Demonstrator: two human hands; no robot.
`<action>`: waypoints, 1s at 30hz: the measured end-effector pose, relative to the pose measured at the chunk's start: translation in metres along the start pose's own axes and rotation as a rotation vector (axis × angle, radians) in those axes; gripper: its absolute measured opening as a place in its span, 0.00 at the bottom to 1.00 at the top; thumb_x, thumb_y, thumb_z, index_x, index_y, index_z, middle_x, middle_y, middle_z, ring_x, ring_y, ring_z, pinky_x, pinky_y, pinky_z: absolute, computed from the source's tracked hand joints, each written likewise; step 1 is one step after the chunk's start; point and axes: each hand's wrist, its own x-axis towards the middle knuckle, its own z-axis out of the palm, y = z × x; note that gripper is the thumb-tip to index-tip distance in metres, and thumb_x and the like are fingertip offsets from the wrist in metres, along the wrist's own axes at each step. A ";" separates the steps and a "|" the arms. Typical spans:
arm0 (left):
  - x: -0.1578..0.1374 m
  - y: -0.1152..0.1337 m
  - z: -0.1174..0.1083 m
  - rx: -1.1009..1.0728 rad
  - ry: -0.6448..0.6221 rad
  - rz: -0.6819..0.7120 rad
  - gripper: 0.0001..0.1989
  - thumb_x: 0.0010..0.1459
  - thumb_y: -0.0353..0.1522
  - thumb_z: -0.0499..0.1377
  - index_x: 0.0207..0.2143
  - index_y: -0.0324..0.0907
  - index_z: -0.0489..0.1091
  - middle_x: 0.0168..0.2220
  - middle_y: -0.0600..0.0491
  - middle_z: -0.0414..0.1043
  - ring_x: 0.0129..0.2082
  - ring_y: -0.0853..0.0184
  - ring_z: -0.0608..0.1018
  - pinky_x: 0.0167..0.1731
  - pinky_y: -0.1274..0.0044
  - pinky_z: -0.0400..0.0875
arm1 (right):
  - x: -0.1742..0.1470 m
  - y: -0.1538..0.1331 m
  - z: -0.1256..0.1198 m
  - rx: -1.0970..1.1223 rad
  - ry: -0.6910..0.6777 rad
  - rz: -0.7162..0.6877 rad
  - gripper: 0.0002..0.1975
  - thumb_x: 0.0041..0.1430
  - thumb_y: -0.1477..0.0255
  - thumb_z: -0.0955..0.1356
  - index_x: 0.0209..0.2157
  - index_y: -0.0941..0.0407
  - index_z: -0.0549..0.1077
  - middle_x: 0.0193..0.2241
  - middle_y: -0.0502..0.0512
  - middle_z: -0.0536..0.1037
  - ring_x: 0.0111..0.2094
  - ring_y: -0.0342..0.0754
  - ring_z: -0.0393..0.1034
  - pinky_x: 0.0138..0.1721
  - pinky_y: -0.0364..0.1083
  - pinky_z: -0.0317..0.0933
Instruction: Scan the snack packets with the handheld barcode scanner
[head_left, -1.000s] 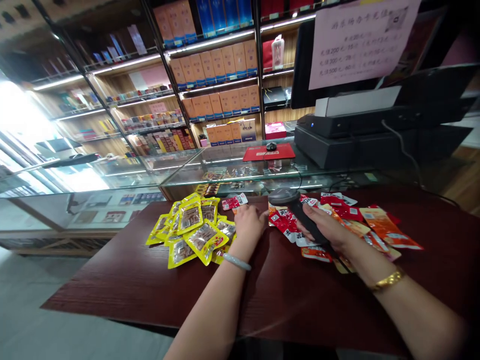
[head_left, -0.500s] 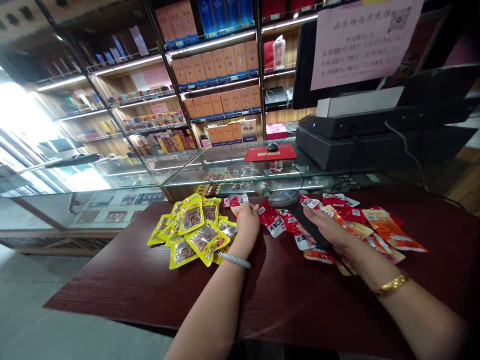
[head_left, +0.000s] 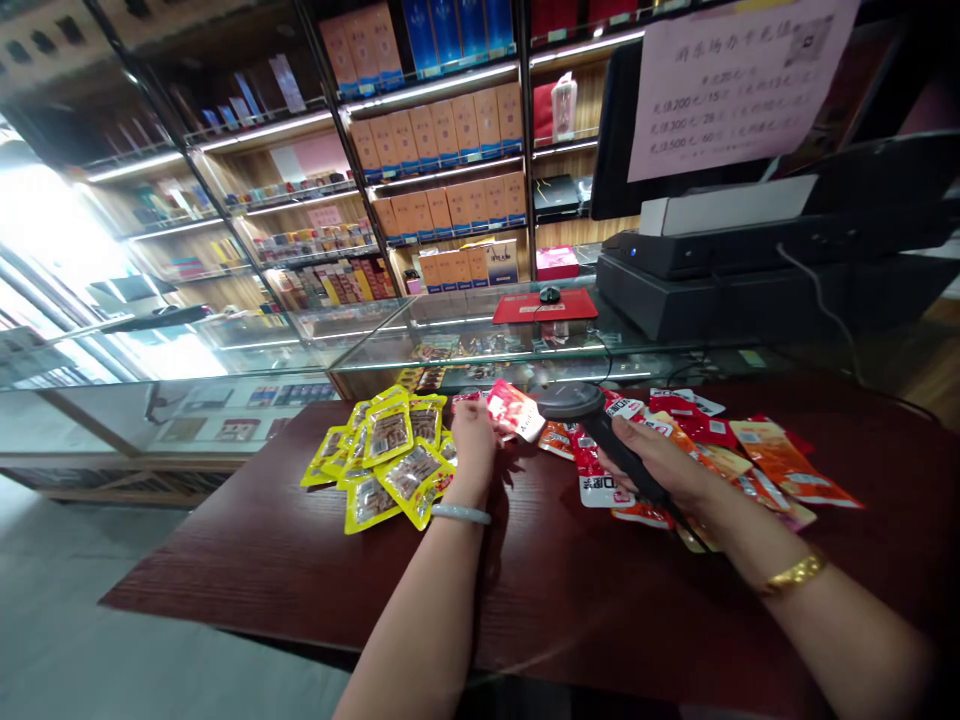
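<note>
My left hand [head_left: 474,445], with a pale bangle at the wrist, is closed on a red and white snack packet [head_left: 516,410], which it holds at the left of the scanner head. My right hand [head_left: 660,462] is wrapped round the handle of a black barcode scanner [head_left: 574,402], its head pointing left. Left of my left hand lies a pile of yellow-edged snack packets [head_left: 409,468] with clear windows. Under and around my right hand spread several red, white and orange packets [head_left: 787,462]. Another red packet [head_left: 469,398] lies partly hidden behind my left fingers.
A dark red-brown table [head_left: 300,570] bears the packets. Behind it stands a glass display counter [head_left: 450,335] with a red mat [head_left: 514,308], a mouse [head_left: 550,295] and a black till [head_left: 675,290]. A pink sign [head_left: 739,90] hangs on the monitor. Shelves hold boxed goods [head_left: 450,125].
My left hand has drawn a red and white packet from the right-hand pile up beside the scanner head. The scanner stays in my right hand, nearly still. The view has shifted slightly.
</note>
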 end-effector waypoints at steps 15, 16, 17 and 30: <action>-0.054 -0.002 0.032 1.089 -0.416 0.508 0.24 0.57 0.51 0.59 0.39 0.39 0.75 0.46 0.39 0.73 0.51 0.51 0.73 0.51 0.64 0.64 | 0.004 -0.007 -0.006 0.022 0.060 -0.049 0.27 0.56 0.43 0.68 0.30 0.53 0.63 0.15 0.44 0.68 0.12 0.39 0.56 0.16 0.42 0.56; -0.055 -0.002 0.033 1.099 -0.428 0.501 0.24 0.57 0.51 0.60 0.38 0.39 0.75 0.46 0.39 0.73 0.50 0.51 0.73 0.50 0.65 0.64 | 0.004 -0.007 -0.005 0.028 0.054 -0.047 0.26 0.56 0.43 0.68 0.30 0.53 0.63 0.15 0.44 0.68 0.12 0.39 0.56 0.16 0.41 0.56; -0.055 -0.001 0.034 1.101 -0.442 0.488 0.23 0.56 0.50 0.61 0.37 0.39 0.75 0.45 0.39 0.74 0.50 0.51 0.74 0.49 0.66 0.65 | 0.004 -0.006 -0.005 0.032 0.048 -0.046 0.26 0.56 0.43 0.68 0.31 0.53 0.63 0.15 0.44 0.68 0.12 0.39 0.56 0.16 0.41 0.55; -0.004 -0.006 -0.003 0.422 -0.186 0.132 0.11 0.59 0.32 0.57 0.27 0.45 0.56 0.23 0.61 0.59 0.24 0.71 0.66 0.27 0.80 0.58 | 0.005 -0.005 -0.008 -0.011 0.103 -0.053 0.27 0.55 0.43 0.68 0.29 0.53 0.63 0.16 0.45 0.69 0.13 0.39 0.57 0.16 0.41 0.54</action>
